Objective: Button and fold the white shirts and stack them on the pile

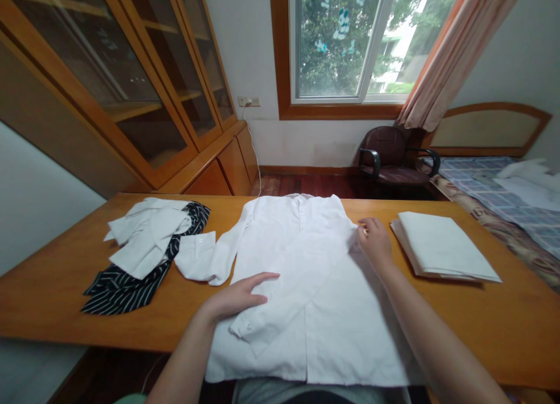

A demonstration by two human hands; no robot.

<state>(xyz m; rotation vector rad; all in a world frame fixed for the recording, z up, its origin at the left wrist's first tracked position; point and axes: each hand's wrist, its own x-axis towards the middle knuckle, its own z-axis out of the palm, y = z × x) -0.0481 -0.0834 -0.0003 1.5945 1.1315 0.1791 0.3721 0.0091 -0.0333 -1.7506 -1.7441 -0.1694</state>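
A white button-up shirt (280,235) lies on the wooden table (437,311), long axis running away from the person, collar at the far edge, hem nearest. One sleeve slants across the body; the other bends out left, beside a striped dark cloth (126,293). The left hand (242,296) rests with fingers spread, partly covering the folded sleeve. The right hand (374,241) pinches the shoulder edge, its fingertips partly hidden. Letter-like marks on the bed (472,208) are unreadable.

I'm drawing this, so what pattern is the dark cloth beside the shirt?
The dark cloth is black with white stripes; head view.
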